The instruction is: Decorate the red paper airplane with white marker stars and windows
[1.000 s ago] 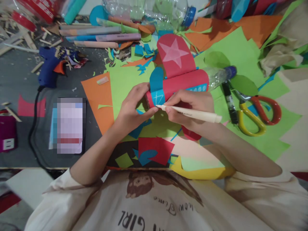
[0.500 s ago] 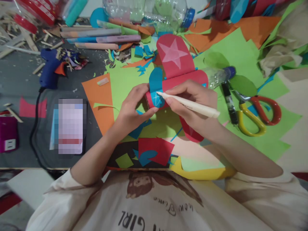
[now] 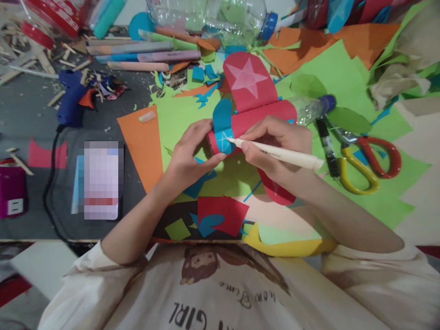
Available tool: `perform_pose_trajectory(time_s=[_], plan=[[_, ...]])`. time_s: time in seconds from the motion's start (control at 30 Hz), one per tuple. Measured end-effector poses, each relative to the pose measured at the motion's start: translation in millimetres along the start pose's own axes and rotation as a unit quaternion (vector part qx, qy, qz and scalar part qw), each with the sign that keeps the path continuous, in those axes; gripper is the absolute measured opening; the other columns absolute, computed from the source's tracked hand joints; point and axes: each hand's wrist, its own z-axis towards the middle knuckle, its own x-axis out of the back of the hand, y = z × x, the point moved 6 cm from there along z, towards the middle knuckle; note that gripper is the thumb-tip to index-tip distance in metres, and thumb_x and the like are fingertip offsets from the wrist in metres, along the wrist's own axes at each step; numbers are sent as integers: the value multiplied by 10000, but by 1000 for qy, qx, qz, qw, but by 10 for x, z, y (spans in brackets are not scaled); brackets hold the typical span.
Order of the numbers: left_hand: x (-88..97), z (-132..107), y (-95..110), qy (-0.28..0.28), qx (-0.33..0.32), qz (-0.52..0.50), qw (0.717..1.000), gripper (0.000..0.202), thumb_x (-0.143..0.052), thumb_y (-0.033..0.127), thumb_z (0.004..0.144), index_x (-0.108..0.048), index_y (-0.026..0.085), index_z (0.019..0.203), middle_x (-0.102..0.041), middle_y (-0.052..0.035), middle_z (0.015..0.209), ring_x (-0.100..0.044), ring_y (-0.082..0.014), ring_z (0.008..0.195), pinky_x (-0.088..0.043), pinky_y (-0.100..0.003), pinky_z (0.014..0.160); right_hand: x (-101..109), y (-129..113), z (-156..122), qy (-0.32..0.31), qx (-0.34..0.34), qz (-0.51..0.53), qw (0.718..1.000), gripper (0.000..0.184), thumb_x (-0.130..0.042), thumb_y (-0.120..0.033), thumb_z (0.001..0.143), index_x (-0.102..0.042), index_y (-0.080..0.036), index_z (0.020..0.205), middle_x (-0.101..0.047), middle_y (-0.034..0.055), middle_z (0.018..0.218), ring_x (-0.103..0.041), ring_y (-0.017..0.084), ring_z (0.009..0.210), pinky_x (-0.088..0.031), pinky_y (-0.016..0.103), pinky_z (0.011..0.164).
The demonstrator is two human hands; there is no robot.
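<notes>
A toy plane (image 3: 261, 112), made from a plastic bottle wrapped in red paper, lies across the green sheets. One red wing (image 3: 250, 78) bears a pale star; the other wing shows partly below my right hand. My left hand (image 3: 190, 153) grips the bottle's left end, thumb below and fingers above. A blue paper tail strip (image 3: 222, 114) crosses that end, with a thin white star outline on its lower half. Pinched in my right hand (image 3: 275, 144) is a white marker (image 3: 288, 155), its tip touching the strip at the outline's right side.
Scissors (image 3: 364, 160) and a black pen (image 3: 327, 146) lie to the right. Several markers (image 3: 147, 56) and a clear bottle (image 3: 213, 18) are at the back. Left are a blue glue gun (image 3: 70, 98) with its cord and a phone (image 3: 101, 181). Paper scraps cover much of the table.
The marker tip has moved slightly right and down, and the white lines now form a fuller star outline. The plane and my left hand stay nearly in place.
</notes>
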Motion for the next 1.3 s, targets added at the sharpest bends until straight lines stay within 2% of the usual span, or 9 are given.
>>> perform_pose_trajectory(time_s=[0.13, 0.27, 0.47, 0.87, 1.1, 1.3], plan=[[-3, -5, -21, -3, 11, -2, 1000, 529, -750, 420, 867, -583, 316, 1358, -590, -89, 1434, -550, -296, 1371, -503, -465, 1143, -12, -25, 21, -7, 18, 3, 1000, 190, -659, -189, 835, -542, -219, 689, -573, -40, 549, -466, 95, 486, -356, 229, 445], [-2, -7, -30, -3, 24, -1, 1000, 536, -753, 427, 865, -582, 313, 1360, -585, -89, 1441, -547, -300, 1374, -524, -457, 1116, -4, -24, 23, -3, 29, -6, 1000, 185, -645, -194, 827, -533, -225, 683, -573, -41, 541, -468, 95, 476, -366, 233, 448], [7, 5, 12, -1, 15, -14, 1000, 506, -752, 425, 871, -597, 330, 1343, -602, -78, 1417, -561, -301, 1361, -490, -473, 1158, 4, -50, 17, -11, 40, -40, 998, 213, -628, -158, 813, -510, -231, 651, -550, -43, 534, -452, 89, 463, -337, 246, 435], [-1, 6, -13, 0, 15, -7, 1000, 530, -744, 443, 871, -590, 294, 1356, -598, -101, 1420, -562, -303, 1355, -496, -465, 1144, 4, -53, 17, -14, 96, -62, 993, 244, -618, -178, 824, -472, -236, 637, -630, -9, 591, -511, 101, 493, -368, 259, 483], [3, 10, -10, -1, 12, -1, 1000, 524, -738, 443, 876, -582, 316, 1360, -595, -89, 1431, -561, -296, 1355, -493, -468, 1149, 1, -47, 19, -21, 96, -72, 993, 262, -605, -202, 853, -457, -240, 640, -614, -22, 581, -506, 99, 488, -369, 261, 480], [5, 15, -3, -1, 11, 5, 1000, 516, -739, 446, 873, -591, 295, 1344, -604, -101, 1417, -571, -288, 1343, -492, -456, 1146, 4, -21, 18, -17, 62, -51, 997, 251, -592, -179, 809, -446, -257, 620, -543, -30, 533, -470, 120, 475, -360, 291, 472]])
